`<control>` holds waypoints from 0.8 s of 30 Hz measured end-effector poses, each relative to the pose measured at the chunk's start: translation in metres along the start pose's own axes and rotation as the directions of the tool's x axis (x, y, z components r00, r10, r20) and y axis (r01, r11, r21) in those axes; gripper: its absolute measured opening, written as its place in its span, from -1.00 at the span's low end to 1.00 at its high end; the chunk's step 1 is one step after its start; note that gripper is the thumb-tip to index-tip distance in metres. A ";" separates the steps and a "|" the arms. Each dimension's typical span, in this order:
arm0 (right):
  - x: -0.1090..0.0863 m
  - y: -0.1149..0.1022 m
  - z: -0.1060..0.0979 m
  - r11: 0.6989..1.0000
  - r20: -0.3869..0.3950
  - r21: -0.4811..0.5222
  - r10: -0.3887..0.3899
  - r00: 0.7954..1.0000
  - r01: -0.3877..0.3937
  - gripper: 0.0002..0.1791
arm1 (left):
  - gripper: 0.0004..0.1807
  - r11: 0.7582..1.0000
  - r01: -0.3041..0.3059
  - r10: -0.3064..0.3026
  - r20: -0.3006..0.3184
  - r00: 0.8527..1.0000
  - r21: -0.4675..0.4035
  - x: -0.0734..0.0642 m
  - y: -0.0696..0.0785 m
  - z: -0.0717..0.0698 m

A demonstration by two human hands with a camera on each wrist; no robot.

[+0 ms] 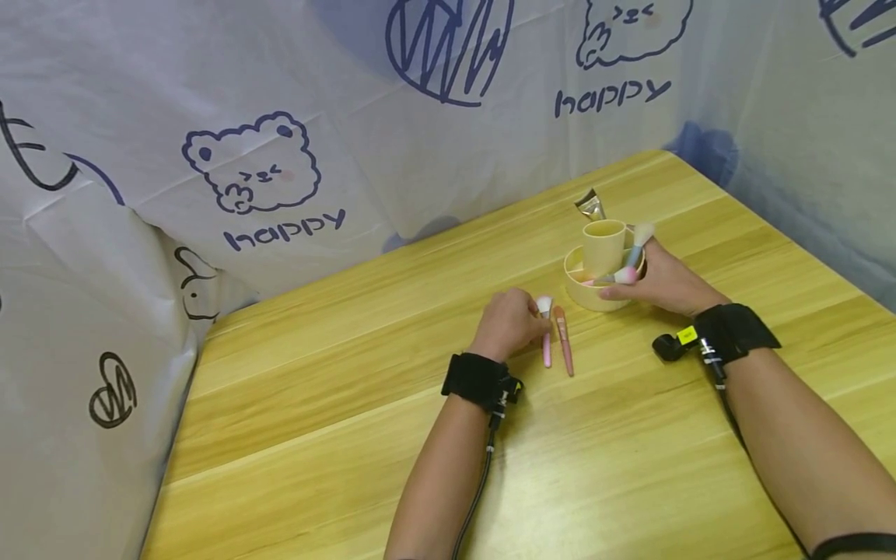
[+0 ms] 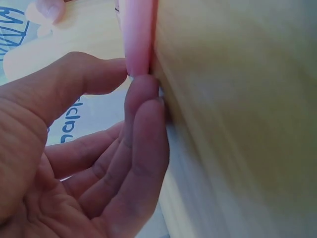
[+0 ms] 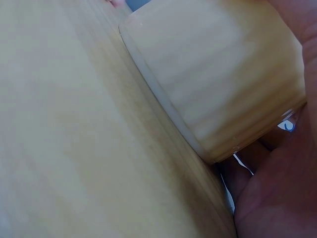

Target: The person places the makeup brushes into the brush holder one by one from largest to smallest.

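Observation:
On the table, my left hand (image 1: 511, 323) has its thumb and fingertips at a pink-handled makeup brush (image 1: 547, 350) with white bristles, pinching it. The left wrist view shows these fingertips at the end of a pink handle (image 2: 137, 39). Just right of it lies a second pink makeup brush (image 1: 564, 342) with brown bristles. My right hand (image 1: 665, 280) grips the right side of a round cream brush holder (image 1: 595, 297), which has a taller cup (image 1: 603, 247) in its middle. The right wrist view shows the holder's wall (image 3: 208, 74) close up, its base on the table.
Several brushes stand in the holder, among them a blue-handled one with pale bristles (image 1: 642, 235) and one with a pink-and-white tip (image 1: 626, 274). A wide flat brush with a silver ferrule (image 1: 591, 205) shows behind the cup. Printed cloth (image 1: 434, 163) hangs along the table's back edge.

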State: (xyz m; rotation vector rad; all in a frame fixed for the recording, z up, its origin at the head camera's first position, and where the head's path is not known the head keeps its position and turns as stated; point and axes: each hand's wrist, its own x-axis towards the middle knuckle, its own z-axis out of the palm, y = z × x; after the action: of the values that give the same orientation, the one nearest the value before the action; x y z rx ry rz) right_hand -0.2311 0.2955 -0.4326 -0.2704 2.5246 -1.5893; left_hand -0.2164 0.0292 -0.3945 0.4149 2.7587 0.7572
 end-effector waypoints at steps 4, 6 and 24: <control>0.000 -0.001 0.000 1.000 -0.003 -0.011 -0.001 1.000 0.001 0.25 | -0.68 1.000 0.005 -0.005 0.001 1.000 -0.006 0.000 -0.001 0.000; 0.000 -0.002 0.000 1.000 -0.002 -0.009 -0.001 1.000 0.001 0.25 | -0.67 1.000 0.001 -0.001 -0.002 1.000 0.005 0.000 -0.001 -0.001; 0.001 0.000 0.000 1.000 0.004 -0.006 0.003 1.000 -0.003 0.25 | -0.57 0.998 -0.044 0.044 0.004 0.999 0.041 -0.002 -0.001 -0.001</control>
State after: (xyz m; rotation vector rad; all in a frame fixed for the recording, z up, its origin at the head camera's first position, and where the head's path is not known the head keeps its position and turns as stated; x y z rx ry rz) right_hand -0.2321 0.2956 -0.4324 -0.2706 2.5256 -1.5791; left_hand -0.2151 0.0274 -0.3934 0.4856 2.7752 0.7101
